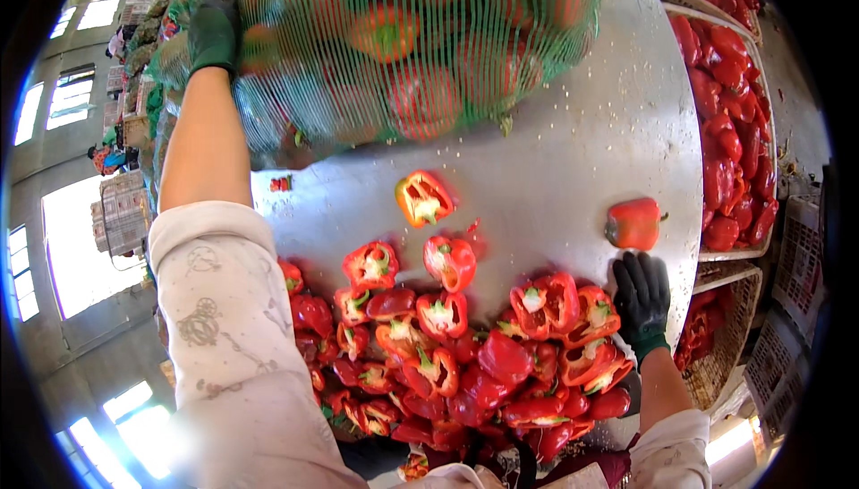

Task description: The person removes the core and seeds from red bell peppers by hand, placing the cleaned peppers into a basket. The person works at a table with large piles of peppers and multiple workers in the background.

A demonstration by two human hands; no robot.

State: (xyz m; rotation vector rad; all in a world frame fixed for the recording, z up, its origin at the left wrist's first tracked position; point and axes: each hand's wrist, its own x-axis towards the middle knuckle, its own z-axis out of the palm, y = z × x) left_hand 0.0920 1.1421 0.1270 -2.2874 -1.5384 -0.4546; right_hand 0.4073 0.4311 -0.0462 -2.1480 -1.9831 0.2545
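Observation:
A green mesh bag full of whole red peppers lies on the far side of the metal table. My left hand, in a dark green glove, is closed on the bag's left end; its fingertips are partly hidden. Nearer to me spreads a pile of cut red peppers, several showing pale cores and green stems. Beside the pile's right edge my right hand, gloved in black and green, lies with its fingers stretched out, holding nothing. Just beyond its fingertips sits a red pepper. A halved pepper rests between bag and pile.
Crates of red peppers line the table's right side, with another crate lower down. Stacked plastic crates stand further right. Small seeds and scraps dot the table. To the left are a stack of crates and bright windows.

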